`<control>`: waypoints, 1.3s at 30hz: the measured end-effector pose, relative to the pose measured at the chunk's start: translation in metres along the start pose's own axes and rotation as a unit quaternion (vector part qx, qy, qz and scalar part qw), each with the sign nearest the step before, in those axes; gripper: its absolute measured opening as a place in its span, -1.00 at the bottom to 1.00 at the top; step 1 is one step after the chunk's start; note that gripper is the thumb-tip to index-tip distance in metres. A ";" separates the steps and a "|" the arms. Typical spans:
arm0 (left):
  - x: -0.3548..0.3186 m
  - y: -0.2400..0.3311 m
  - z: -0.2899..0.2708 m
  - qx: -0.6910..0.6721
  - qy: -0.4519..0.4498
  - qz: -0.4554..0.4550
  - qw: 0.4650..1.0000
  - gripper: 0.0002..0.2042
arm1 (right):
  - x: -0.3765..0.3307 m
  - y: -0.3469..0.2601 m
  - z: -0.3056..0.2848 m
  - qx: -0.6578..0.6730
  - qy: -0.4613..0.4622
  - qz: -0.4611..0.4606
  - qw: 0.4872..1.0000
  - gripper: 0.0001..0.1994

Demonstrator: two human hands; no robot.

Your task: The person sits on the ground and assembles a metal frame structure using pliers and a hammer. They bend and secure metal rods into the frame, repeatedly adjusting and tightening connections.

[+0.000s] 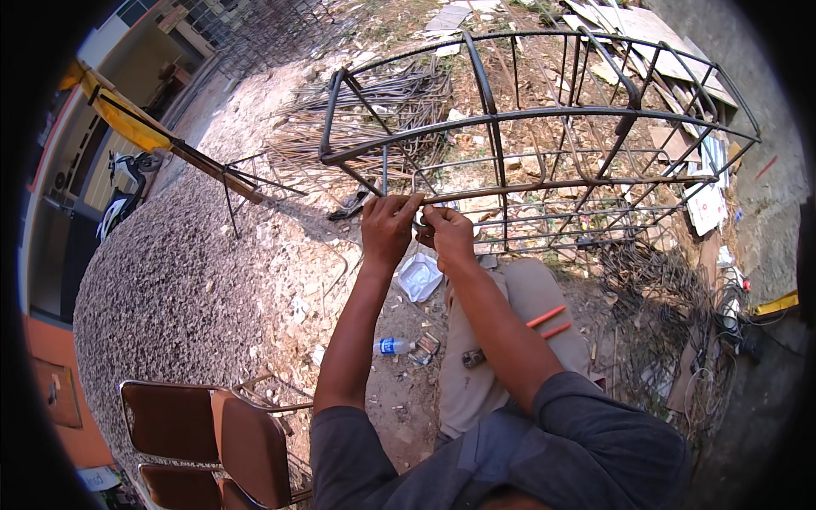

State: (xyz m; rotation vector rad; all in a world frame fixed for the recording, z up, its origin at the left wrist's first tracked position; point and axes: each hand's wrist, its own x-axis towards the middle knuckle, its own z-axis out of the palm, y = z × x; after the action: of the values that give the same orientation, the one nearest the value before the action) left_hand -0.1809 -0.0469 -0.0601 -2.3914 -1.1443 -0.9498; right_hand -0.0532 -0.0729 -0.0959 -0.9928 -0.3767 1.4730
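Observation:
In front of me stands a long rebar cage point(494, 119) of dark steel bars, joined by several bent hoops. My left hand point(388, 229) is closed over the near end of a brownish rebar rod point(489, 193) that runs along the cage's lower side. Close beside it, my right hand point(450, 235) is pinched shut just under the same rod. Whatever its fingertips hold is too small and covered to name. Pincers with red handles point(546, 317) lie across my lap, partly behind my right forearm.
A white plastic tray point(420, 277) and a water bottle point(394, 346) lie on the ground between my arms. Gravel point(183, 272) is heaped at left, with brown chairs point(174, 422) nearer. Loose rebar point(357, 119) lies behind, tangled wire point(650, 285) at right, and a motorcycle point(123, 191) far left.

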 end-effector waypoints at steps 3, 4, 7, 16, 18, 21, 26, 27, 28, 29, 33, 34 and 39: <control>0.002 0.001 -0.002 0.005 -0.016 0.000 1.000 -0.64 | -0.002 -0.003 0.003 0.013 0.008 0.007 1.000 -0.80; 0.002 0.002 -0.004 0.004 -0.029 -0.002 1.000 -0.62 | -0.003 -0.004 0.005 0.013 0.016 0.005 1.000 -0.77; 0.000 0.007 -0.009 0.003 -0.047 0.004 0.999 -0.54 | -0.004 -0.007 0.005 -0.001 0.012 -0.003 1.000 -0.77; -0.006 0.026 -0.020 -0.037 -0.091 -0.054 0.994 -0.47 | 0.002 -0.033 -0.006 -0.081 -0.059 0.072 0.992 -0.83; -0.003 0.025 -0.024 -0.056 -0.113 -0.055 0.991 -0.49 | 0.005 -0.039 -0.010 -0.095 -0.074 0.084 0.989 -0.83; 0.002 0.016 -0.028 -0.071 -0.157 -0.050 0.984 -0.53 | 0.012 -0.045 -0.016 -0.115 -0.113 0.089 0.983 -0.84; 0.010 0.008 -0.021 -0.062 -0.164 -0.068 0.982 -0.69 | 0.012 -0.043 -0.018 -0.099 -0.138 0.082 0.982 -0.86; 0.011 0.009 -0.019 -0.065 -0.165 -0.079 0.981 -0.71 | 0.012 -0.040 -0.019 -0.086 -0.144 0.084 0.982 -0.86; 0.011 0.008 -0.018 -0.063 -0.154 -0.077 0.983 -0.73 | 0.011 -0.038 -0.021 -0.072 -0.150 0.085 0.982 -0.87; 0.010 0.005 -0.016 -0.061 -0.143 -0.074 0.985 -0.75 | 0.011 -0.034 -0.020 -0.064 -0.148 0.077 0.984 -0.87; 0.019 0.003 -0.017 -0.066 -0.183 -0.081 0.978 -0.79 | 0.008 -0.014 -0.015 -0.053 -0.103 0.007 0.993 -0.84; 0.020 0.003 -0.016 -0.077 -0.186 -0.083 0.976 -0.80 | 0.007 -0.009 -0.012 -0.070 -0.077 -0.026 0.994 -0.83; 0.034 0.003 -0.021 -0.101 -0.164 -0.025 0.981 -0.87 | -0.013 0.003 0.010 -0.312 0.110 -0.334 0.883 -0.80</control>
State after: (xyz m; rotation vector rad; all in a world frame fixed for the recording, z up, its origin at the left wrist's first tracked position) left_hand -0.1724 -0.0408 -0.0215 -2.7735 -1.2785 -0.7341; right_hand -0.0642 -0.0824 -0.0882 -1.3414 -0.9581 0.5940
